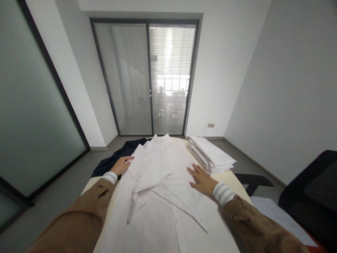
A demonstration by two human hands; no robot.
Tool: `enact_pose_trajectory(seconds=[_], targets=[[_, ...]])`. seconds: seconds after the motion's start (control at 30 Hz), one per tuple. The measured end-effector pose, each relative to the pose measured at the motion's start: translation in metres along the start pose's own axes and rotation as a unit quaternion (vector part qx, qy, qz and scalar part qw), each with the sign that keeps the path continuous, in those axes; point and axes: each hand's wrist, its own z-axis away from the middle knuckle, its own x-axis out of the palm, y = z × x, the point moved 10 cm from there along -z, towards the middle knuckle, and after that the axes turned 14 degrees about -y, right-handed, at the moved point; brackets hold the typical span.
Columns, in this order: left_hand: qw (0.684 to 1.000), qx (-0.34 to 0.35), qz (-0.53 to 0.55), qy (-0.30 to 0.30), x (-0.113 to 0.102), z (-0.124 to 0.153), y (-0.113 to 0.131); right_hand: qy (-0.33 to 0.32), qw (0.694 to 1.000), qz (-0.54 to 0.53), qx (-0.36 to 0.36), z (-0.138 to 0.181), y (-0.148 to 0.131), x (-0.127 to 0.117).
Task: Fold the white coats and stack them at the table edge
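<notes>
A white collared shirt lies spread lengthwise on the table, its collar at the far end. Both sleeves are folded inward and cross over its middle. At the shirt's left edge is my left hand, thumb and forefinger close together on the fabric. My right hand rests palm down on the right side of the shirt, near the shoulder, with its fingers spread.
A pile of folded white garments sits at the table's far right. Dark navy clothing lies at the far left. A black office chair stands to the right, near papers. The cream table edge curves round the shirt.
</notes>
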Motion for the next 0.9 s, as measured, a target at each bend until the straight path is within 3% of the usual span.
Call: enact_pose_trajectory(seconds=[0.07, 0.13, 0.27, 0.37, 0.47, 0.6, 0.7, 0.9], targets=[[1.0, -0.005, -0.019, 0.02, -0.003, 0.0, -0.001, -0.044, 0.999, -0.008, 0.031, 0.002, 0.005, 0.011], [0.999, -0.009, -0.033, 0.03, -0.004, 0.0, -0.002, -0.045, 0.998, 0.0, 0.04, 0.006, 0.004, 0.011], [0.997, -0.004, -0.057, 0.057, -0.004, 0.001, 0.006, 0.046, 0.997, 0.039, 0.038, 0.009, -0.005, -0.017], [0.994, 0.012, -0.069, 0.083, 0.001, 0.003, 0.025, 0.115, 0.987, 0.08, 0.081, 0.004, -0.004, -0.042], [0.995, 0.042, -0.063, 0.069, 0.022, 0.002, 0.05, 0.141, 0.976, 0.121, 0.11, -0.01, -0.006, -0.057], [0.996, 0.074, -0.038, 0.014, 0.063, 0.006, 0.071, 0.126, 0.975, 0.158, 0.088, -0.032, -0.016, -0.06], [0.996, 0.088, -0.017, -0.028, 0.083, 0.011, 0.067, 0.121, 0.973, 0.167, 0.107, -0.041, -0.011, -0.063], [0.98, 0.18, -0.074, -0.045, 0.093, 0.021, 0.059, 0.141, 0.962, 0.155, 0.176, -0.04, 0.012, -0.071]])
